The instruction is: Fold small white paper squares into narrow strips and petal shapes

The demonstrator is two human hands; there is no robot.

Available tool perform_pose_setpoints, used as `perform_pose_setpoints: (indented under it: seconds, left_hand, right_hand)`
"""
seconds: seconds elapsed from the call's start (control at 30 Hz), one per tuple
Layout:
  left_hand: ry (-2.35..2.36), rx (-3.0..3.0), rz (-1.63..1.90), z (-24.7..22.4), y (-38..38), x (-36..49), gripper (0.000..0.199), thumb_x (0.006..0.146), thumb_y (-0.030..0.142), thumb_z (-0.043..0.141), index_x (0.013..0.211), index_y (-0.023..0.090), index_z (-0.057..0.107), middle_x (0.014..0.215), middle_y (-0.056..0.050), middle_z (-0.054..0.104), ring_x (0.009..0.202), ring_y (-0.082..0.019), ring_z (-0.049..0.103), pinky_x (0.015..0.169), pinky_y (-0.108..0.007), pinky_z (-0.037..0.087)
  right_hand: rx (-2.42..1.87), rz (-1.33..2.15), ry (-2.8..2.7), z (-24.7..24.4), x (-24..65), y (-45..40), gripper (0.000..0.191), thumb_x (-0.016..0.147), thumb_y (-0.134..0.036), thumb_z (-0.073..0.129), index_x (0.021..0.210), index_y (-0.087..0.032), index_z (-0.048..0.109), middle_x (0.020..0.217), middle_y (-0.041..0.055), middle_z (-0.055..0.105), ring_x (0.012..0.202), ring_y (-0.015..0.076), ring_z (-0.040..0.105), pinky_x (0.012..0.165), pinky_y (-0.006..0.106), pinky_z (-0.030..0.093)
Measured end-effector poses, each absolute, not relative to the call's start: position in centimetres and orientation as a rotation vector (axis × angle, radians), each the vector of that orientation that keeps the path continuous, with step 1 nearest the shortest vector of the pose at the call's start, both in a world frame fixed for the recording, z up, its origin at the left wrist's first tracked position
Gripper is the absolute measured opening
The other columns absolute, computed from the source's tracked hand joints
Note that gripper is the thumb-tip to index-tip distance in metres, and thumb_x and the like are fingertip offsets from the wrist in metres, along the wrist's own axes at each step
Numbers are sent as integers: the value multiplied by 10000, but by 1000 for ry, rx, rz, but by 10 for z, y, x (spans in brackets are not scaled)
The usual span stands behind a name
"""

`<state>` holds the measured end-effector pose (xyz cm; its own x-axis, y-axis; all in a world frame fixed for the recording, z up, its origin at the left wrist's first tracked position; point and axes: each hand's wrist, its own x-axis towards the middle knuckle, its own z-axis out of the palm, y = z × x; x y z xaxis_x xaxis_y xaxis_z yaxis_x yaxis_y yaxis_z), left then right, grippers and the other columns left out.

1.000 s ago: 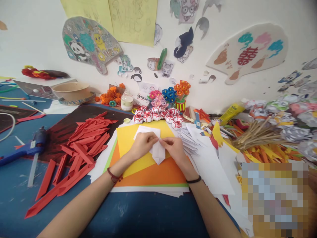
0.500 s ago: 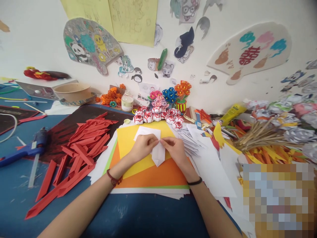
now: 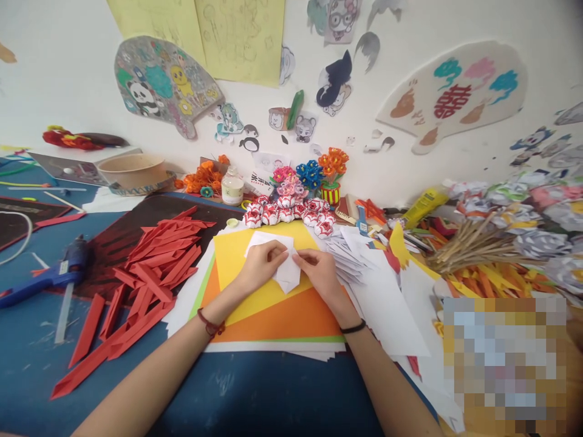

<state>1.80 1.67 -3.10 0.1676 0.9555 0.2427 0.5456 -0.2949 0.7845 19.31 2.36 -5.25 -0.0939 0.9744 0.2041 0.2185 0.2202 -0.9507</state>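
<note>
Your left hand [image 3: 261, 266] and right hand [image 3: 319, 273] pinch the white folded paper piece [image 3: 288, 278] in their fingers above the yellow paper sheet [image 3: 237, 267]; it's probably light and easily creased, so grip its edges gently.

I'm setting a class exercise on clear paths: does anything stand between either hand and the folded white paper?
Nothing visible does: the left hand and right hand both pinch the folded white paper above the yellow sheet. The red strips lie off to the left, the red-and-white flowers beyond.
</note>
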Motion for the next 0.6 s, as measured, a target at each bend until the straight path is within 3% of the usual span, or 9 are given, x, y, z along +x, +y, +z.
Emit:
perform_pose_setpoints:
  seconds: [0.2, 0.33, 0.43, 0.6]
  left_hand:
    - [1416, 2039, 1010, -25, 16, 22, 192, 877, 292, 556, 913, 183, 709, 788, -14, 696, 607, -118, 510, 573, -225, 376]
    - [1448, 2070, 965, -22, 19, 20, 296, 878, 393, 561, 1066, 204, 691, 899, -38, 711, 715, -149, 578, 632, -239, 418]
    - [1476, 2116, 789, -21, 22, 11, 331, 829, 429, 620, 1052, 197, 696, 835, -32, 705, 684, -154, 588, 618, -245, 416]
    - [1466, 2216, 763, -22, 26, -4, 197, 834, 271, 615, 989, 194, 709, 742, -4, 683, 652, -140, 579, 616, -244, 401]
  right_hand:
    - [-1236, 827, -1599, -45, 193, 19, 222, 764, -371, 690, 812, -164, 753, 798, 68, 747, 670, 203, 656, 633, 310, 511]
    - [-1303, 769, -1486, -47, 198, 20, 238, 751, -388, 698, 789, -159, 750, 783, 75, 746, 684, 215, 664, 659, 324, 515]
    - [-1369, 833, -1312, -52, 204, 23, 306, 717, -407, 723, 869, -143, 748, 805, 89, 751, 702, 233, 686, 678, 342, 531]
    - [-1448, 848, -1385, -47, 207, 23, 258, 690, -334, 734, 866, -145, 746, 778, 71, 745, 670, 215, 677, 646, 316, 518]
